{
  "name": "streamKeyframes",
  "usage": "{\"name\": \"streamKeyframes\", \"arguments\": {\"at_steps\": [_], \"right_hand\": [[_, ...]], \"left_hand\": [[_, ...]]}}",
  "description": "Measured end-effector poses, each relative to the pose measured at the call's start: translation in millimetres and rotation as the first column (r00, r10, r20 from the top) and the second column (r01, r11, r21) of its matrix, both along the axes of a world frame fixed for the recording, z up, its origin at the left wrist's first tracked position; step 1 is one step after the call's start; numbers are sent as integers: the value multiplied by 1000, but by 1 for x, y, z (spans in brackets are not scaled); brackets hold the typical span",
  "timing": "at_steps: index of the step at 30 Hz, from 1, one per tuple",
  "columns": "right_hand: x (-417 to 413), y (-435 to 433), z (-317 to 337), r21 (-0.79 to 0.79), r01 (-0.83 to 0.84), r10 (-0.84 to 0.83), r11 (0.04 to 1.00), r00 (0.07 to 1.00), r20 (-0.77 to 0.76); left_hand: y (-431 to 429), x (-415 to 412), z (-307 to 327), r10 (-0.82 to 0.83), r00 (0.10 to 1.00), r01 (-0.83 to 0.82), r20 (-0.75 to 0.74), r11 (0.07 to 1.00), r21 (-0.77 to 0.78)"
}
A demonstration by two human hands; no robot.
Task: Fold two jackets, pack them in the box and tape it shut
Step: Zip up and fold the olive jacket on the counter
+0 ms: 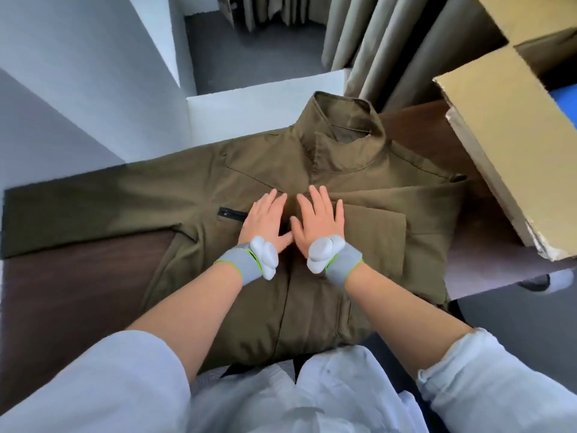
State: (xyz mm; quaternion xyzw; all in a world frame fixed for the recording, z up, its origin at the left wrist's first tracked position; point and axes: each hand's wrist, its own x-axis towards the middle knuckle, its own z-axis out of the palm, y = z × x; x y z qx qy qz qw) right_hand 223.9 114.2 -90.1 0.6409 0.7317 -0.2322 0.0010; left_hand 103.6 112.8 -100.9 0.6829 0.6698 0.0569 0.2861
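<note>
An olive-green jacket [359, 170] lies front up on the dark wooden table [62, 292], collar away from me. Its left sleeve stretches flat out to the left, while the right sleeve is folded in across the chest. My left hand [265, 218] and my right hand [317, 218] lie side by side on the jacket's chest, fingers straight and spread, palms pressing the fabric flat. Both wrists wear grey bands with white devices. An open cardboard box [499, 135] stands at the table's right end, with something blue inside it. Only one jacket shows on the table.
White partition walls [93, 89] stand left and behind the table. Beige curtains [390, 42] hang at the back right. The table's right edge drops to grey floor, where a shoe [549, 282] shows. My light shirt fills the bottom.
</note>
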Motion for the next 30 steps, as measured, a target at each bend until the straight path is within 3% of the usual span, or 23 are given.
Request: {"name": "streamKeyframes", "arguments": {"at_steps": [2, 3, 5, 8, 9, 11, 13, 15, 18, 22, 24, 25, 26, 27, 28, 29, 30], "right_hand": [[-29, 4, 2, 8, -106, 106, 994, 994, -31], [-44, 4, 2, 3, -158, 158, 988, 987, -38], [-73, 0, 1, -16, -246, 245, 969, 969, -40], [-109, -8, 1, -46, -308, 303, 950, 949, -89], [-129, -11, 2, -63, -337, 330, 940, 939, -95], [-141, -10, 3, -97, -363, 354, 927, 930, -101], [-167, -10, 3, -132, -371, 363, 919, 928, -87], [-186, -10, 3, -192, -340, 334, 921, 940, -67], [-209, -15, 2, -220, -251, 259, 943, 966, 7], [-211, -3, 1, -264, -87, 95, 961, 995, 17], [-212, 9, 1, -338, 177, -231, 924, 964, -128], [-213, 13, 4, -421, 318, -454, 850, 847, -276], [-212, 17, 7, -524, 417, -646, 743, 651, -398], [-209, 19, 12, -611, 453, -756, 649, 470, -454], [-200, 19, 16, -681, 441, -811, 584, 340, -476], [-191, 18, 22, -745, 404, -847, 531, 207, -490], [-181, 16, 27, -801, 344, -864, 490, 72, -498]], "left_hand": [[-8, -36, 3, 344, 934, -351, 95, 934, 67], [-13, -55, 3, 510, 846, -524, 156, 848, 74], [-22, -90, 7, 757, 593, -790, 275, 612, 19], [-31, -133, 14, 928, 181, -962, 325, 236, -136], [-39, -155, 15, 956, 42, -973, 292, 105, -204], [-43, -170, 15, 959, -121, -912, 256, -5, -411], [-44, -196, 18, 837, -367, -715, 407, 27, -699], [-37, -219, 23, 660, -595, -601, 459, 14, -799], [-24, -257, 24, 486, -757, -494, 436, 10, -870], [-21, -275, 33, 380, -806, -408, 454, 199, -891], [-22, -265, 47, 410, -780, -347, 473, 345, -872], [-25, -255, 55, 454, -742, -325, 493, 400, -857], [-26, -242, 60, 514, -687, -315, 514, 427, -848], [-26, -228, 68, 611, -550, -359, 569, 442, -822], [-26, -212, 78, 733, -269, -456, 626, 475, -752], [-26, -194, 89, 782, 90, -520, 617, 565, -641], [-27, -177, 101, 725, 406, -477, 556, 687, -548]]}}
